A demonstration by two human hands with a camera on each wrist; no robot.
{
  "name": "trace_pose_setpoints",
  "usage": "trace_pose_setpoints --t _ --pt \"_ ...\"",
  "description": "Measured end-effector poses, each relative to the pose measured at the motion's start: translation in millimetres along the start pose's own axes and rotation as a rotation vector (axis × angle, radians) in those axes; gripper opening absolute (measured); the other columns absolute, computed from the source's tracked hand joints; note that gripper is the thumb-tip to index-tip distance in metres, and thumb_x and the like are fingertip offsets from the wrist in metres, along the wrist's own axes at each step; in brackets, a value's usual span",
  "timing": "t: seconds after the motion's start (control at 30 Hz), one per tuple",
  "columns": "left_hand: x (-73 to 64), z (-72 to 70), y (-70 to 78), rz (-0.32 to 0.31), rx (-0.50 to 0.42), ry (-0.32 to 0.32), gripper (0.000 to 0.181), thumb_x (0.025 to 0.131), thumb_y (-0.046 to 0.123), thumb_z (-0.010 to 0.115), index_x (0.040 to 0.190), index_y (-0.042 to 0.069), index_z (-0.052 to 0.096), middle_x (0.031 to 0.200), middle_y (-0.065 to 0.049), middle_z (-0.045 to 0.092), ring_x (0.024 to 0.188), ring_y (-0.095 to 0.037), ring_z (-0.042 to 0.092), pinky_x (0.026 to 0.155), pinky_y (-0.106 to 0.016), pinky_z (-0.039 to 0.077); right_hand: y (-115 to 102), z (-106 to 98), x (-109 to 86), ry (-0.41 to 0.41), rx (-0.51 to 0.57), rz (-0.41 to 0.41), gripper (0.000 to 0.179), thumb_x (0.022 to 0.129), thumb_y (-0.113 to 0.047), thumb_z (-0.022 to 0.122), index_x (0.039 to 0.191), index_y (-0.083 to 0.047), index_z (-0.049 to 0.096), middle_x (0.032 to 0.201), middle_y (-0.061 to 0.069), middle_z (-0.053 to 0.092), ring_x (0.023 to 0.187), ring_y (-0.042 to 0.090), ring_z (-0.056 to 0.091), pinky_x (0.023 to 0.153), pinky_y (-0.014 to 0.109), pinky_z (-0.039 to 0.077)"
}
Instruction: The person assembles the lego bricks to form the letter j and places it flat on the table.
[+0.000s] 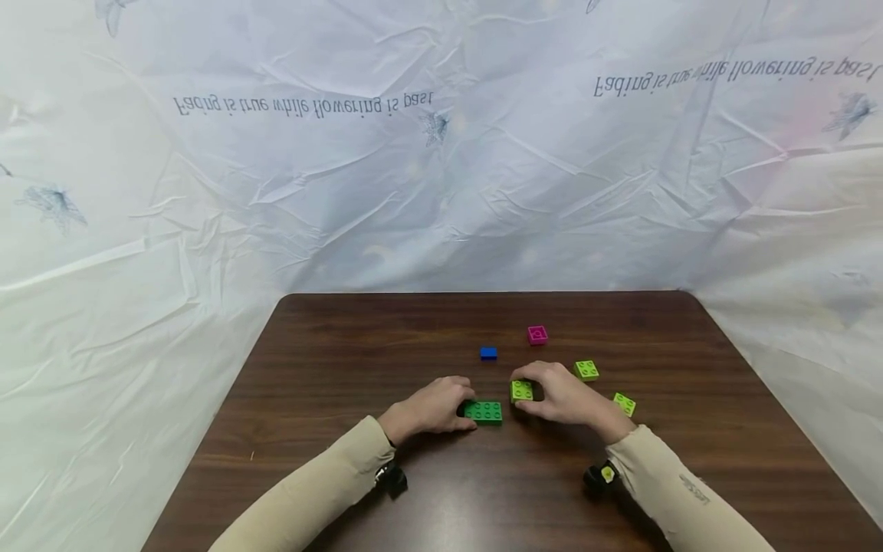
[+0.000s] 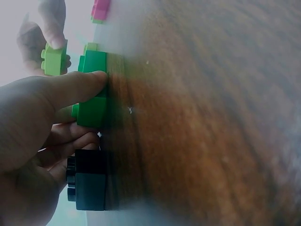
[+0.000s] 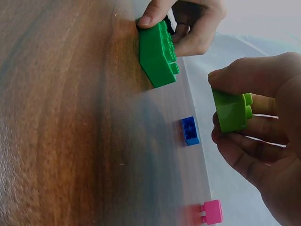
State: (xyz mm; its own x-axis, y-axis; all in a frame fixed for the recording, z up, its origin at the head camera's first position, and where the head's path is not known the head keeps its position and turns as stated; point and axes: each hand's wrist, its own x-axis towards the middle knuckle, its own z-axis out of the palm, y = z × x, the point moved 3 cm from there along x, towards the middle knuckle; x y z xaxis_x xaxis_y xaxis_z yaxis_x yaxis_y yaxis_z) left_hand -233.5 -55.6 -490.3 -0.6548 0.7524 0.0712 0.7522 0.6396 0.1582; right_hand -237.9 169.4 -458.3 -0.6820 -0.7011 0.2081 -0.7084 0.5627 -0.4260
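My left hand (image 1: 433,405) holds the left end of a long green toy brick (image 1: 488,413) between thumb and fingers, studs up, on the table. Just to the right, my right hand (image 1: 564,395) pinches a square lime brick (image 1: 522,390) by its sides. In the right wrist view that lime brick (image 3: 230,112) appears raised off the wood, its studs facing up and away from the table. A black brick (image 2: 91,180) stands close by the left hand's fingers in the left wrist view; the hand hides it in the head view.
Beyond the hands lie a small blue brick (image 1: 488,353) and a magenta brick (image 1: 537,335), the magenta one upside down. Two more lime bricks, one farther off (image 1: 586,371) and one by the right wrist (image 1: 624,404), rest on the brown table (image 1: 372,330). Printed white sheeting (image 1: 441,192) hangs behind.
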Motion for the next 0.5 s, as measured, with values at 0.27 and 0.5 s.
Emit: trace_pose_setpoints --t 0.27,0.5 --pt "-0.5 -1.0 1.2 -0.016 -0.012 -0.027 0.035 0.083 0.043 0.076 0.101 0.014 0.071 0.086 0.007 0.054 0.075 -0.006 0.051 0.07 -0.023 0.046 -3.8 6.0 2.3 0.008 0.001 -0.039 0.039 0.088 -0.026 0.073 0.119 -0.004 0.065 0.113 0.004 0.068 0.102 0.018 0.065 0.083 0.038 0.053" --pt "0.0 -3.8 1.9 -0.01 -0.018 -0.016 0.034 0.082 0.041 0.077 0.1 0.014 0.071 0.086 0.006 0.055 0.074 -0.005 0.051 0.07 -0.022 0.047 -7.0 10.2 5.3 -0.008 0.008 -0.063 0.038 0.088 -0.024 0.073 0.119 -0.004 0.065 0.113 0.003 0.068 0.104 0.017 0.064 0.084 0.037 0.053"
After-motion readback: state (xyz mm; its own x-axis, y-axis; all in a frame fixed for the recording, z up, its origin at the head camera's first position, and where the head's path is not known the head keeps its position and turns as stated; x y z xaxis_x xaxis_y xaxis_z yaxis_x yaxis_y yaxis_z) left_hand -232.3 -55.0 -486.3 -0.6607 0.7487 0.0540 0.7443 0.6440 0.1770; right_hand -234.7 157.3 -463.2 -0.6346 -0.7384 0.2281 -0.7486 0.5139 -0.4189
